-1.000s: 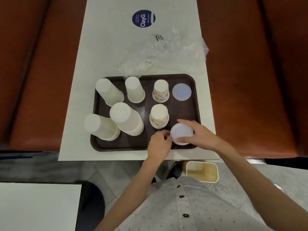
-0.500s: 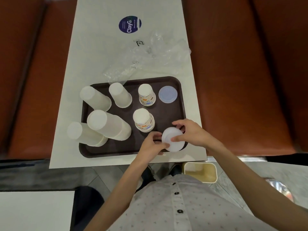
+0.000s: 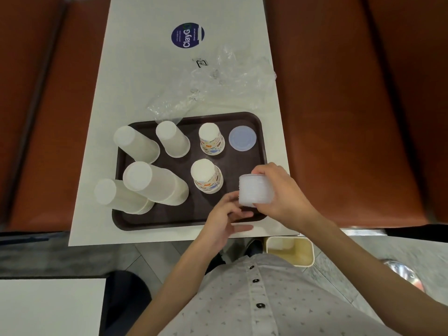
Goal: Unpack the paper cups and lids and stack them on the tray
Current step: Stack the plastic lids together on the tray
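Observation:
A dark brown tray (image 3: 186,221) lies on the white table. On it stand several upside-down stacks of plain white cups (image 3: 150,183) at the left and two stacks of patterned cups (image 3: 208,181) in the middle. One flat lid (image 3: 242,138) lies at the tray's far right corner. My right hand (image 3: 283,195) grips a stack of translucent lids (image 3: 254,190), tipped on its side above the tray's near right corner. My left hand (image 3: 223,219) is just below it, fingertips touching the stack's lower left edge.
Crumpled clear plastic wrapping (image 3: 218,86) lies on the table beyond the tray. A round blue sticker (image 3: 188,35) marks the far table. Orange-brown benches (image 3: 351,117) flank both sides. A cream bin (image 3: 291,251) stands on the floor under the table's near edge.
The lid stack has been lifted off the tray and turned on its side in my right hand. My left hand has slipped lower, under the stack.

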A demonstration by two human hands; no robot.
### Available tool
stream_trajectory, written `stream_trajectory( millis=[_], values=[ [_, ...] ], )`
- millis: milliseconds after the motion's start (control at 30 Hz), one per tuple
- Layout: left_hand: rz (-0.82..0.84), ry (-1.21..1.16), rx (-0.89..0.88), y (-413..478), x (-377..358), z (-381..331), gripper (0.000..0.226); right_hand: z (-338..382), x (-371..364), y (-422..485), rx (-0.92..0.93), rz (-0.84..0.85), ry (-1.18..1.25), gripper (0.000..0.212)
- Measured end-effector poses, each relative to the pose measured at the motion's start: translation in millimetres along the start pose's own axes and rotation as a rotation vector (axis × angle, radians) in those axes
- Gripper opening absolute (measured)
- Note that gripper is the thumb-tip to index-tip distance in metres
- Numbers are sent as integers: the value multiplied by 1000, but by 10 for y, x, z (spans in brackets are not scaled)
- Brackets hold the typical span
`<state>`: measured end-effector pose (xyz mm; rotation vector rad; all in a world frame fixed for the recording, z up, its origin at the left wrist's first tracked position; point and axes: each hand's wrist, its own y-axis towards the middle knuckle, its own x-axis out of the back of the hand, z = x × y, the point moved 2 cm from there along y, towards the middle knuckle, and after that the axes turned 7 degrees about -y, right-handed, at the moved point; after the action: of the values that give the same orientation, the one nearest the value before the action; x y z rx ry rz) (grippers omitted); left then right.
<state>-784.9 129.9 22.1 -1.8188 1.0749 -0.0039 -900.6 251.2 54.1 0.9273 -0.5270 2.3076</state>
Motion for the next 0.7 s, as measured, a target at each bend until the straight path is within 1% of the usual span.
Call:
stream_trajectory(
  millis=[67, 100, 167, 200, 233, 333, 433, 467, 533, 600, 633, 700],
  values=[
    [137, -253, 115, -22, -62, 12, 33, 37, -8, -67, 163, -92, -113, 57],
    [177, -314, 150, -22, -93, 16, 37, 48, -30, -100, 231, -126, -166, 57],
    [215, -306, 165, 11, -156, 25, 53, 54, -78, -160, 318, -148, -233, 58],
    [219, -268, 149, 29, -193, 33, 56, 49, -96, -188, 335, -133, -243, 58],
    [203, -235, 126, 47, -220, 41, 55, 36, -106, -216, 339, -110, -241, 58],
    [137, -168, 45, 77, -260, 41, 41, -2, -78, -306, 303, -49, -136, 50],
    [78, 50, -26, 73, -238, 45, 45, -42, -3, -364, 171, -56, 82, 26],
    [57, 124, -53, 67, -222, 43, 42, -65, 18, -367, 122, -81, 110, 20],
    [54, 254, -110, 45, -201, 31, 33, -105, 37, -351, 43, -87, 84, 19],
    [85, 332, -146, 17, -188, 5, 33, -117, 13, -324, -19, 21, 46, 25],
    [108, 343, -153, 5, -175, -1, 34, -119, -6, -317, -26, 74, 37, 26],
    [161, 333, -156, -14, -141, -5, 33, -105, -19, -305, 0, 110, 32, 28]
  ],
)
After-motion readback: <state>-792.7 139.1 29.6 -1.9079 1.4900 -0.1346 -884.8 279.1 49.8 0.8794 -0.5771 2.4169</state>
